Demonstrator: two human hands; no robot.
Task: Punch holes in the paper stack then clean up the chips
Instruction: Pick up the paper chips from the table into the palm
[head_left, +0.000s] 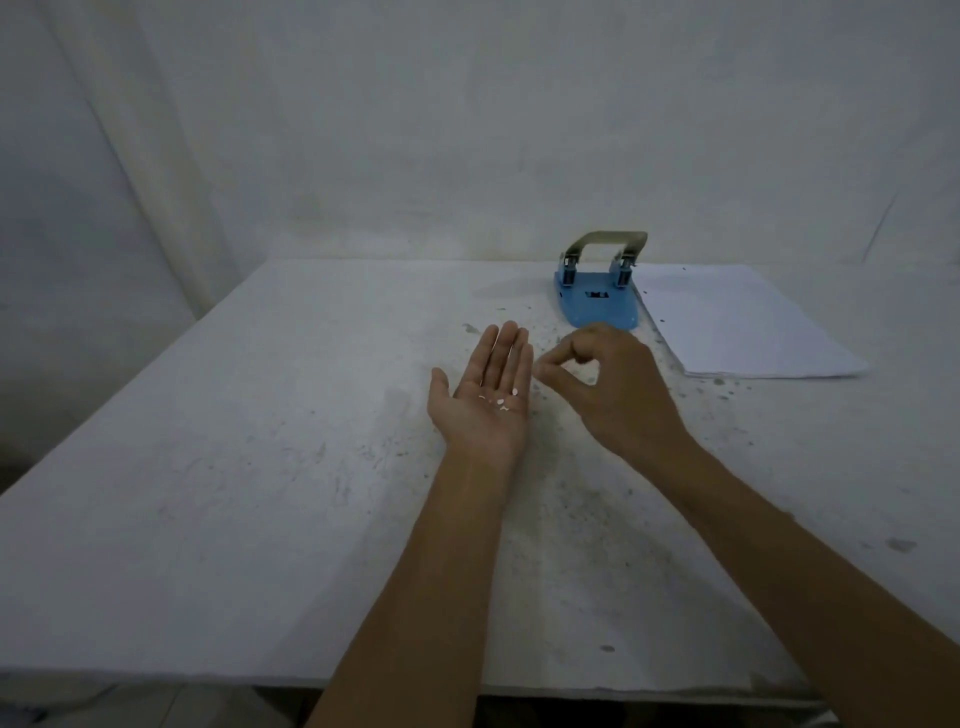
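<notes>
My left hand (485, 395) lies palm up over the middle of the table, fingers straight, with several small white paper chips (500, 401) resting in the palm. Just to its right, my right hand (608, 384) hovers with thumb and forefinger pinched together at the edge of the left palm; whether a chip sits between the fingertips is too small to tell. A blue hole punch (597, 301) with a metal lever stands behind the hands. The white paper stack (737, 322), with punched holes along its left edge, lies to the right of the punch.
The white table (234, 467) is scuffed and speckled with dark marks, densest around the punch and hands. A pale cloth backdrop hangs behind the table's far edge. The near table edge runs across the bottom of the view.
</notes>
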